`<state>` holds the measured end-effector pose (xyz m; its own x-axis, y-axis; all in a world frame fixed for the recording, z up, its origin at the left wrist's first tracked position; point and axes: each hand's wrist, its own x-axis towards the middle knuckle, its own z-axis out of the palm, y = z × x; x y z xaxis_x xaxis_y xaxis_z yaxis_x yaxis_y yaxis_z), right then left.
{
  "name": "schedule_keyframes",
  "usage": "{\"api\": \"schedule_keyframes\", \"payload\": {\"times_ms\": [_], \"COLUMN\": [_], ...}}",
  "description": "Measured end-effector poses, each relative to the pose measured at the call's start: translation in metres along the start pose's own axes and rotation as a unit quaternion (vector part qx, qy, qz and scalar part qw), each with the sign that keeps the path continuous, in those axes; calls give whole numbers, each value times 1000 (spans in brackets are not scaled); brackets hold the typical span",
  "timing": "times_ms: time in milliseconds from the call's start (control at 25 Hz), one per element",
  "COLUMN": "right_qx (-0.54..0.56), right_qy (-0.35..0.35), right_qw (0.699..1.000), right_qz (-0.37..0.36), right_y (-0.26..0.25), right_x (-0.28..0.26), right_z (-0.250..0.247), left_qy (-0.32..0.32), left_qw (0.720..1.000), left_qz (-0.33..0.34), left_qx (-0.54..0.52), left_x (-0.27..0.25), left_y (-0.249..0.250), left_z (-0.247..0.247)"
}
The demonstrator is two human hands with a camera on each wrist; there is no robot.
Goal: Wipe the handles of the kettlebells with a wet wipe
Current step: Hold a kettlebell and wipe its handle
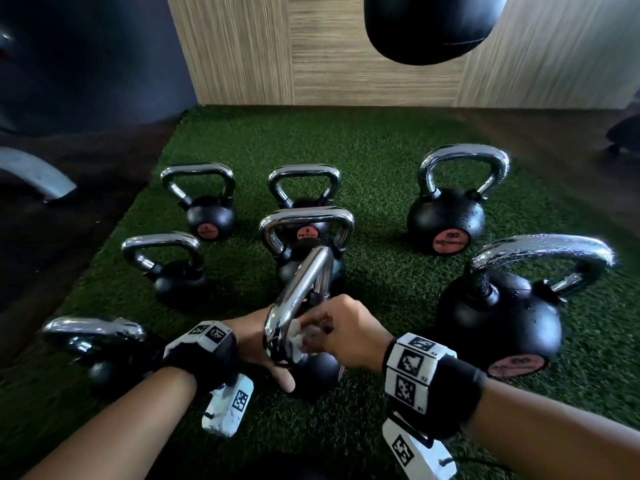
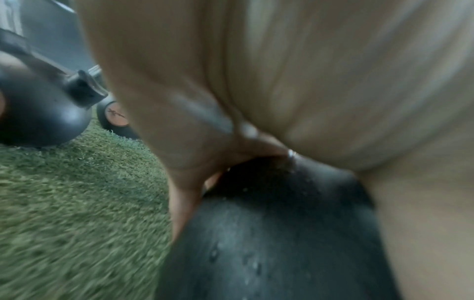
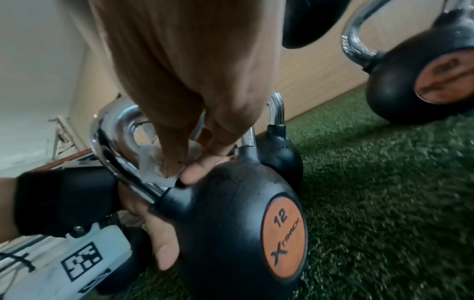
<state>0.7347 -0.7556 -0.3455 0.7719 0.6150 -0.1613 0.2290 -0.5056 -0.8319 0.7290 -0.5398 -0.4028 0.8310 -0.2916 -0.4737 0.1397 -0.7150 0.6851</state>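
A black kettlebell [image 1: 320,370] marked 12 [image 3: 243,223] stands closest to me on the green turf, its chrome handle [image 1: 301,292] leaning towards me. My right hand [image 1: 343,327] pinches a crumpled white wet wipe [image 1: 298,336] against the lower part of the handle [image 3: 113,146], near where it meets the ball. The wipe [image 3: 151,164] sits bunched under my right fingertips [image 3: 174,158]. My left hand [image 1: 256,341] reaches in behind the handle and grips the ball, thumb [image 3: 164,245] lying down its side. In the left wrist view, palm and thumb [image 2: 184,203] press on the wet black ball [image 2: 269,243].
Several more chrome-handled kettlebells stand on the turf [image 1: 381,161]: a big one close on my right [image 1: 498,327], one at my left wrist [image 1: 104,351], others beyond [image 1: 304,237]. A black punching bag [image 1: 433,26] hangs before the wooden wall [image 1: 346,64]. Dark floor borders the turf on the left.
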Motion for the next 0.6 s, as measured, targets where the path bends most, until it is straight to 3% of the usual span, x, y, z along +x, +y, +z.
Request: {"api": "schedule_keyframes", "payload": {"times_ms": [160, 320, 480, 600], "right_qx": [-30, 62, 72, 118], "right_qy": [-111, -136, -174, -184], "right_qw": [993, 988, 981, 975], "right_qz": [-24, -31, -33, -23], "right_y": [-4, -4, -7, -7], "right_x": [5, 5, 8, 8], "right_z": [7, 6, 3, 2], "left_qy": [5, 22, 30, 35], "left_qw": [996, 998, 995, 997], "left_qz": [84, 59, 9, 28], "left_qx": [-13, -32, -91, -65], "left_x": [-17, -12, -12, -16], "left_y": [3, -8, -11, -2], "left_z": [14, 14, 13, 13]}}
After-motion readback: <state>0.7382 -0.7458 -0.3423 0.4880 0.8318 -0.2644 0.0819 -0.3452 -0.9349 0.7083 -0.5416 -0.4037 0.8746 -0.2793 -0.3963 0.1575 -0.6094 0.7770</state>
